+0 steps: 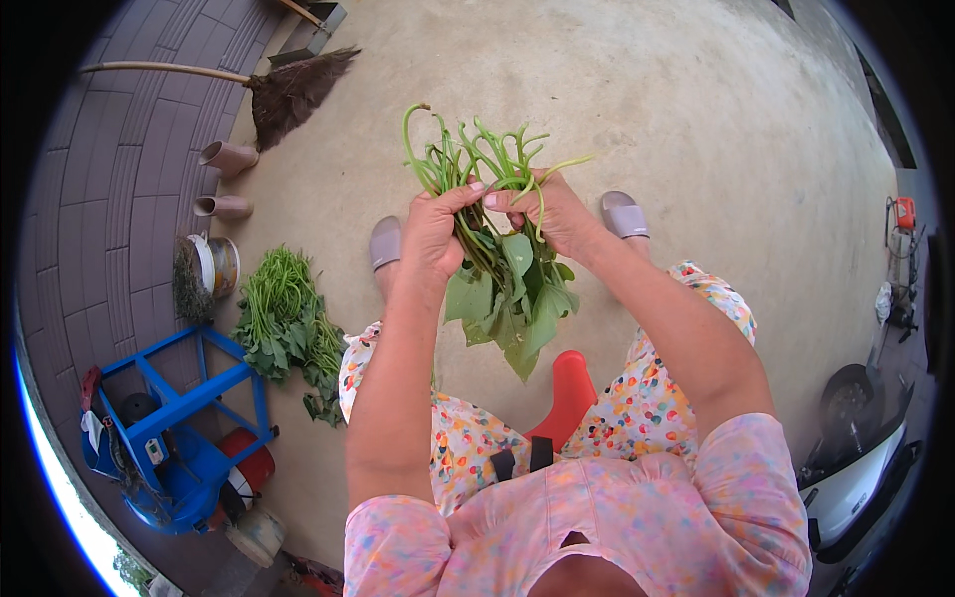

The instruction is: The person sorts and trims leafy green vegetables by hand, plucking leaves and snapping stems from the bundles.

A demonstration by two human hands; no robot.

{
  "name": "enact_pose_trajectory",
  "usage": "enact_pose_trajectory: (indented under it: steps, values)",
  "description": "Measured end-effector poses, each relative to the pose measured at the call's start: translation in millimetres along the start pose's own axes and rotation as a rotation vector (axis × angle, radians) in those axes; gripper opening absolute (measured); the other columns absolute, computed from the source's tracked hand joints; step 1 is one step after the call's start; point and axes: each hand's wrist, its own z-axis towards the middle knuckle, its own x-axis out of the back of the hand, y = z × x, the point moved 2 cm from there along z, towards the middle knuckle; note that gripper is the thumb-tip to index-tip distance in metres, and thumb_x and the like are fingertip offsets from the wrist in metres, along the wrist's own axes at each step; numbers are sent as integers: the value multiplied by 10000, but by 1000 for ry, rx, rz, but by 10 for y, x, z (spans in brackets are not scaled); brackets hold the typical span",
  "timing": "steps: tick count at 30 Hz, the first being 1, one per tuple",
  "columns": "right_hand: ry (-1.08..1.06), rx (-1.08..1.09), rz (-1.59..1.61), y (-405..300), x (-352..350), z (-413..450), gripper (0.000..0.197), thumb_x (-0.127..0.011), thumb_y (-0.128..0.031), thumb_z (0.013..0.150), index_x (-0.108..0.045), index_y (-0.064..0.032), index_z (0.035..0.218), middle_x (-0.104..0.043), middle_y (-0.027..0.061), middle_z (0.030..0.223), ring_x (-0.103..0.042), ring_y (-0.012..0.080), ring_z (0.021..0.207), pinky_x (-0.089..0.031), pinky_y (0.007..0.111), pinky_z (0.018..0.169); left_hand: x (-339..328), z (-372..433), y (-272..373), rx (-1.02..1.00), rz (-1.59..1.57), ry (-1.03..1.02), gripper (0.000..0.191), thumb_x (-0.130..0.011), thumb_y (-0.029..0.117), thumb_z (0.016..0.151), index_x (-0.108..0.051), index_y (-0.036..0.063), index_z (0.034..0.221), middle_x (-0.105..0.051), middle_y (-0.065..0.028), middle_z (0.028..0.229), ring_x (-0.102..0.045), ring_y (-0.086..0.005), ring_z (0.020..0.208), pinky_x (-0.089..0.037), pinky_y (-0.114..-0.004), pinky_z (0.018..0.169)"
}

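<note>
My left hand (440, 224) grips part of a bunch of leafy green stems (448, 160), its thumb pressed across them. Close beside it, my right hand (552, 213) holds the other part of the bunch, and the two thumb tips nearly meet. Curled stem ends stick up above both hands. Broad green leaves (515, 298) hang below, some with small holes. The fingers behind the stems are partly hidden. On the floor to my left lies a pile of similar leafy stems (280, 313).
A broom (298, 93) and a dustpan (310, 33) rest by the tiled wall, near rubber boots (227, 158) and a bucket (224, 266). A blue metal frame (186, 395) stands at left. Below my lap shows a red plastic stool (563, 403). Machinery (854, 492) lines the right edge.
</note>
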Motion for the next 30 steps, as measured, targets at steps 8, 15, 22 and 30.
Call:
enact_pose_trajectory:
  steps: [8,15,22,30]
  values:
    - [-49,8,8,-69,-78,-52,235,-697,-72,633,-619,0,842,-544,-12,636,-416,51,518,-309,205,462,-32,-27,-46,33,-45,-43,84,-584,0,741,-573,-3,824,-586,-50,753,-553,-143,672,-463,-271,619]
    - [164,36,-72,-3,76,50,143,-692,-78,661,-560,-51,709,-454,-29,533,-381,56,453,-285,202,416,58,37,-15,-89,40,18,61,-591,44,747,-572,3,788,-573,-66,672,-536,-145,581,-425,-258,525]
    - [364,155,108,-151,406,147,135,-647,-17,679,-517,-47,660,-445,-13,528,-393,74,427,-324,215,405,158,-36,254,-135,7,94,101,-534,77,803,-509,15,727,-486,-46,623,-466,-154,549,-401,-239,493]
    - [371,52,321,-220,719,109,128,-622,-38,687,-507,-61,637,-433,-6,530,-392,102,445,-349,261,444,525,-16,368,-218,106,237,102,-526,62,803,-499,6,722,-483,-54,614,-454,-143,527,-393,-229,476]
